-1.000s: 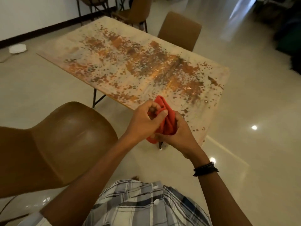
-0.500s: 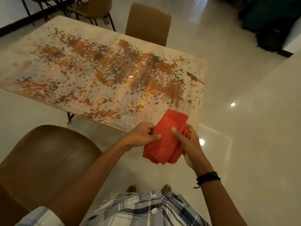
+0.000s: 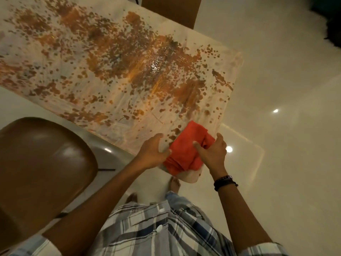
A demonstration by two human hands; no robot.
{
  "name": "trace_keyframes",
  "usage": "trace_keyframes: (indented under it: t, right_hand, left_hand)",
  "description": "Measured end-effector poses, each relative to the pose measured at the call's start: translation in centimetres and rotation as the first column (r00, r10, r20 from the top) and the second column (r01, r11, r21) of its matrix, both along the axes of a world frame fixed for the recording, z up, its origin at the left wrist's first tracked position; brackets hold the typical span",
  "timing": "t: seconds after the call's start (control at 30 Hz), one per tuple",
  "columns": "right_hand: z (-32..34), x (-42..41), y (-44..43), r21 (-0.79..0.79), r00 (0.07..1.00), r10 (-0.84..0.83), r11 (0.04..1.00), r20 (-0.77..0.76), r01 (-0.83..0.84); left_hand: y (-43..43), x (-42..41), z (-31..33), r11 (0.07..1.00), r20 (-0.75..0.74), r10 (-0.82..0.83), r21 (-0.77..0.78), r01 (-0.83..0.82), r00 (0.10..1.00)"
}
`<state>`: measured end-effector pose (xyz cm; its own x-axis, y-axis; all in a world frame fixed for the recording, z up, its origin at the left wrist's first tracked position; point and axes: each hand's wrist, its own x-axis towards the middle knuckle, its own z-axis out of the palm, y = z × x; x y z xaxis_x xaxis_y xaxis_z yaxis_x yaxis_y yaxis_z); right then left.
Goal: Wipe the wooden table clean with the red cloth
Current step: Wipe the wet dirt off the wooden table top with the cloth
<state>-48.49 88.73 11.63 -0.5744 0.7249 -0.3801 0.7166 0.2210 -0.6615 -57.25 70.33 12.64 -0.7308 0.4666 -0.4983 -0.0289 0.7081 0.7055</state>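
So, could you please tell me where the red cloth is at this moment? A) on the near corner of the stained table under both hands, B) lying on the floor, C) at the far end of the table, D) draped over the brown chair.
A: the red cloth lies folded on the table corner, with the left hand and right hand on it.

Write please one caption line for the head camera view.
Both hands, left and right, press a red cloth onto the stained wooden table's near corner.
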Motion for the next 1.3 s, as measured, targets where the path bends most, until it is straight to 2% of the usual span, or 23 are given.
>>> trace_keyframes:
  t: [0.1, 0.2, 0.33, 0.53, 0.63, 0.77, 0.87, 0.93, 1.03, 1.17, 1.23, 1.3]
  right_hand:
    - [-1.0, -0.9, -0.9, 0.191, 0.985, 0.141, 0.969, 0.103, -0.159]
    - [-3.1, -1.5, -3.1, 0.226, 0.929, 0.286, 0.913, 0.234, -0.338]
    - [-4.9, -3.1, -4.4, 0.286, 0.874, 0.309, 0.858, 0.374, -0.426]
    - [-6.2, -7.0, 3.5, 0.375, 0.773, 0.518, 0.678, 0.367, -0.632]
    - [-6.4, -11.0, 9.2, 0.409, 0.782, 0.541, 0.667, 0.309, -0.622]
    - [-7.4, -14.4, 11.5, 0.417, 0.827, 0.488, 0.714, 0.279, -0.562]
    - [-7.8, -13.9, 10.5, 0.512, 0.814, 0.503, 0.637, 0.289, -0.576]
    - [-7.7, -12.2, 9.1, 0.523, 0.753, 0.613, 0.572, 0.239, -0.632]
    - [-7.9, -6.8, 4.2, 0.517, 0.564, 0.803, 0.405, 0.194, -0.754]
    - [-9.1, 2.8, -3.2, 0.521, 0.189, 0.939, 0.012, 0.288, -0.853]
    - [-9.5, 4.7, -3.2, 0.541, 0.137, 0.935, -0.066, 0.326, -0.838]
    - [-9.5, 4.0, -2.0, 0.542, 0.156, 0.935, -0.044, 0.318, -0.839]
  left_hand:
    - [0.3, 0.5, -1.4, 0.989, -0.048, 0.135, -0.053, -0.138, 0.99]
    - [0.1, 1.7, -2.6, 0.974, -0.092, 0.215, -0.051, -0.22, 0.972]
    - [0.3, 3.4, -3.2, 0.903, -0.183, 0.402, -0.087, -0.422, 0.897]
    - [0.4, 3.6, -4.1, 0.774, -0.202, 0.605, -0.074, -0.628, 0.77]
    - [0.6, 3.2, -4.4, 0.708, -0.19, 0.69, -0.024, -0.706, 0.698]
    - [0.6, 3.4, -5.2, 0.659, -0.137, 0.75, 0.078, -0.748, 0.647]
    - [0.6, 3.9, -5.5, 0.591, -0.051, 0.805, 0.16, -0.791, 0.591]
    - [0.8, 4.3, -5.7, 0.55, 0.05, 0.823, 0.181, -0.815, 0.566]
    - [1.1, 5.0, -5.7, 0.53, 0.147, 0.815, 0.204, -0.823, 0.561]
    - [1.0, 5.1, -5.4, 0.453, 0.193, 0.843, 0.251, -0.856, 0.502]
    - [0.9, 4.8, -5.4, 0.437, 0.227, 0.842, 0.247, -0.865, 0.49]
    - [0.7, 4.7, -5.4, 0.445, 0.245, 0.831, 0.249, -0.86, 0.5]
